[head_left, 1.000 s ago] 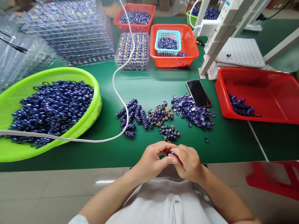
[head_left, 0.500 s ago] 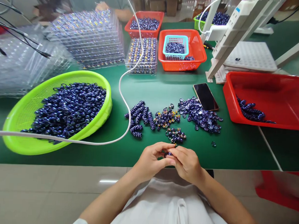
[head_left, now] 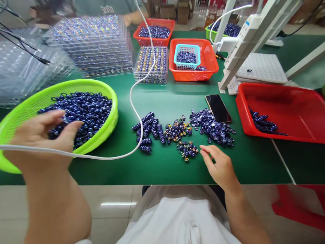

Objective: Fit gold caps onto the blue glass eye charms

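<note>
My left hand is over the lime-green basket, thumb and fingers apart above the shiny dark-blue ring-like pieces heaped inside. Nothing shows between those fingers, though some fingertips are blurred. My right hand is low over the table, its index finger and thumb stretched toward a small cluster of dark-blue and gold pieces, with nothing visible in it. Behind that cluster is a second mixed pile of blue and yellow pieces. Stacked rows of blue rings lie left of it, and a heap of round blue caps lies right.
A white cable loops across the table and passes before my left wrist. A phone touches the cap heap. Red trays, an orange basket, stacked clear trays and a metal post stand around. Another person is across the table.
My hands were together holding a small dark-blue piece; now they are apart. The left has swung over to the green basket, the right has shifted right, beside the small cluster.
</note>
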Demonstrator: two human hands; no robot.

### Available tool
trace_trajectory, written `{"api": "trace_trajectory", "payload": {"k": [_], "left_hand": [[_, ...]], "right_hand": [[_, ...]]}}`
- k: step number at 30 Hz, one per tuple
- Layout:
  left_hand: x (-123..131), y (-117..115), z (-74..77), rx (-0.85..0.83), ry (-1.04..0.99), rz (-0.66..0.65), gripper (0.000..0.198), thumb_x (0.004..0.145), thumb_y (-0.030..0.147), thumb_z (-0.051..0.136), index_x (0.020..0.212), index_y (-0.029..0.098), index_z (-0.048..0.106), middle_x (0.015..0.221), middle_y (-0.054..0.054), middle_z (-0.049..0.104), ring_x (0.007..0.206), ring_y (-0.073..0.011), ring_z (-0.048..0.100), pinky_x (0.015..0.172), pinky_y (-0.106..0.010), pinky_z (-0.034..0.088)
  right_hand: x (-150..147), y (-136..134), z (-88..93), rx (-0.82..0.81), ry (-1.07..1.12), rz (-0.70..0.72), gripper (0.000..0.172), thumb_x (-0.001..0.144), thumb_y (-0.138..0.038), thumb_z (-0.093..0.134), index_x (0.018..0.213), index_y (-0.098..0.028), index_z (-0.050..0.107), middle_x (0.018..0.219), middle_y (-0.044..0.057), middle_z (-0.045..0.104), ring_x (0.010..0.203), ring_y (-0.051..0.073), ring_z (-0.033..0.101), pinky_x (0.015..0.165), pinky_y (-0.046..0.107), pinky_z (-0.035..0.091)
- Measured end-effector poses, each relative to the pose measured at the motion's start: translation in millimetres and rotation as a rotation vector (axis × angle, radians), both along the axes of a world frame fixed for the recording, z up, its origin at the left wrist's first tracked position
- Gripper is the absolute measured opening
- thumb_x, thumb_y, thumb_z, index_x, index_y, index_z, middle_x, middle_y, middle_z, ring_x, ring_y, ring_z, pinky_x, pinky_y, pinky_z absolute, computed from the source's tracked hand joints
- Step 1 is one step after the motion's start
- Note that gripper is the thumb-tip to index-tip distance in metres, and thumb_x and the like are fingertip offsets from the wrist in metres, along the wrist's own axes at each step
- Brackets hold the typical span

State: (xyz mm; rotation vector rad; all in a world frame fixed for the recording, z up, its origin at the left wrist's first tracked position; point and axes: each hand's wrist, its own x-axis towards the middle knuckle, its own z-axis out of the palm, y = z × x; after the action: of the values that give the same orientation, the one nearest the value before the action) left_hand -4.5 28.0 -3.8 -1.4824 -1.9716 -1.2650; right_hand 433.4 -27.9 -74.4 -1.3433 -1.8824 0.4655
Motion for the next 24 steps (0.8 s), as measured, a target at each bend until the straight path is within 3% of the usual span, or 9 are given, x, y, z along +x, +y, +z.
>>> {"api": "trace_trajectory", "payload": {"k": [1, 4, 6, 8, 12, 14, 18, 24], "left_hand": [[-10, 7, 2.9, 0.040, 0.060, 0.070, 0.060, 0.043, 0.028, 0.096, 0.098, 0.013, 0.076, 0.108, -0.006, 0.078, 0.098, -0.0336, 0.070, 0.093, -0.054, 0.053], [-1, 13, 8.9, 0.075, 0.138, -0.045, 0.078, 0.040, 0.024, 0.097, 0.113, 0.011, 0.071, 0.128, -0.011, 0.068, 0.118, -0.0371, 0.062, 0.104, -0.054, 0.046], [34, 6, 6.9, 0.071, 0.140, -0.211, 0.074, 0.048, 0.022, 0.095, 0.117, 0.011, 0.069, 0.131, -0.012, 0.066, 0.119, -0.0362, 0.061, 0.106, -0.054, 0.046], [80, -7, -1.5, -0.035, 0.069, -0.386, 0.056, 0.066, 0.022, 0.086, 0.118, 0.017, 0.068, 0.130, -0.008, 0.067, 0.120, -0.0309, 0.062, 0.106, -0.051, 0.046], [160, -30, -31.3, -0.329, -0.180, -0.837, 0.034, 0.085, 0.019, 0.069, 0.118, 0.022, 0.067, 0.122, -0.008, 0.069, 0.116, -0.0243, 0.064, 0.103, -0.043, 0.050], [185, -39, -46.5, -0.435, -0.255, -0.971, 0.031, 0.087, 0.018, 0.066, 0.118, 0.022, 0.067, 0.118, -0.010, 0.070, 0.112, -0.0238, 0.065, 0.098, -0.041, 0.053], [211, -52, -64.9, -0.544, -0.381, -1.068, 0.032, 0.087, 0.018, 0.066, 0.119, 0.021, 0.066, 0.115, -0.012, 0.070, 0.110, -0.0248, 0.064, 0.095, -0.041, 0.054], [230, -64, -64.7, -0.683, -0.751, -1.063, 0.033, 0.083, 0.022, 0.071, 0.116, 0.019, 0.068, 0.108, -0.010, 0.072, 0.092, -0.0211, 0.068, 0.085, -0.036, 0.056]], "right_hand": [[2, 1, -0.9, 0.008, -0.010, -0.006, 0.020, 0.096, -0.019, 0.054, 0.112, -0.023, 0.066, 0.099, 0.007, 0.070, 0.092, 0.022, 0.067, 0.083, 0.037, 0.055], [-2, 1, 0.5, 0.023, -0.033, 0.038, 0.018, 0.096, -0.020, 0.054, 0.109, -0.023, 0.066, 0.094, 0.006, 0.069, 0.090, 0.022, 0.066, 0.082, 0.038, 0.054], [-11, -1, 2.4, 0.005, -0.057, 0.078, 0.016, 0.095, -0.022, 0.057, 0.108, -0.023, 0.066, 0.090, 0.006, 0.067, 0.088, 0.022, 0.064, 0.080, 0.037, 0.054], [-23, -2, 2.5, -0.022, -0.108, 0.093, 0.013, 0.093, -0.026, 0.061, 0.104, -0.021, 0.065, 0.086, 0.005, 0.065, 0.085, 0.022, 0.063, 0.076, 0.036, 0.053], [-46, -3, -4.5, -0.016, -0.281, 0.041, 0.008, 0.091, -0.027, 0.063, 0.091, -0.019, 0.064, 0.082, 0.007, 0.065, 0.080, 0.023, 0.061, 0.070, 0.035, 0.050], [-50, -3, -8.0, 0.000, -0.302, 0.022, 0.008, 0.092, -0.020, 0.058, 0.085, -0.019, 0.063, 0.079, 0.006, 0.064, 0.079, 0.022, 0.060, 0.069, 0.034, 0.049], [-43, -6, -7.3, -0.063, -0.083, -0.011, 0.011, 0.093, -0.018, 0.055, 0.088, -0.021, 0.065, 0.079, 0.004, 0.065, 0.074, 0.018, 0.061, 0.068, 0.031, 0.050], [-28, -14, 0.3, -0.358, 0.495, -0.054, 0.009, 0.089, -0.029, 0.063, 0.091, -0.020, 0.066, 0.079, 0.002, 0.073, 0.065, 0.015, 0.068, 0.060, 0.025, 0.056]]}}
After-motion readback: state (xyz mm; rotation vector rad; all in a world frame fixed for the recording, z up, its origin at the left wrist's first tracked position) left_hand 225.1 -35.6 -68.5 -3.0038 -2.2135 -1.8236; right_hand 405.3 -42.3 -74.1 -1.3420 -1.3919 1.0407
